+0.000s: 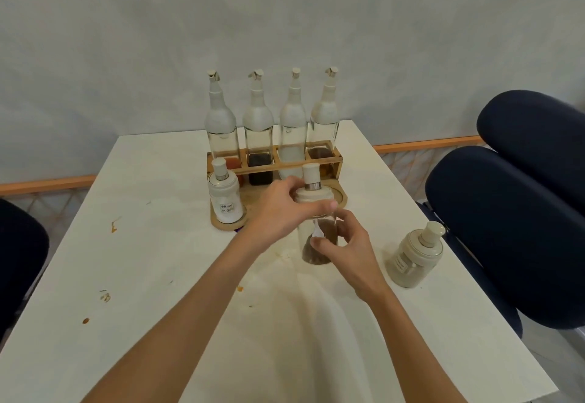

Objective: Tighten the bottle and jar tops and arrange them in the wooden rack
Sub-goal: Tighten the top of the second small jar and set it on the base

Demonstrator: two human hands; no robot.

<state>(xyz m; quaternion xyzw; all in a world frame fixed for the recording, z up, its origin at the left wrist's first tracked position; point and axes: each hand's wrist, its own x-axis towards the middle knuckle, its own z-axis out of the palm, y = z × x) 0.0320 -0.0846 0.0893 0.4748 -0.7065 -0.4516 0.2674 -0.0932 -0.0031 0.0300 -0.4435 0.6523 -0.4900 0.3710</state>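
A glass jar of brown powder (311, 255) with a cream lid (313, 195) is held upright over the table, in front of the wooden rack (335, 162). My left hand (281, 209) wraps around the lid; my right hand (348, 244) grips the glass body. In the rack's front left slot stands a jar labelled white sugar (225, 197). Several tall bottles with cream pour tops (292, 117) fill the rack's back row. Another cream-lidded jar (416, 255) stands alone on the table at the right.
The white table (158, 244) carries small orange stains and crumbs. A dark blue chair (512, 212) stands close to the table's right edge, another dark chair (19, 260) at the left. A pale wall rises behind the rack.
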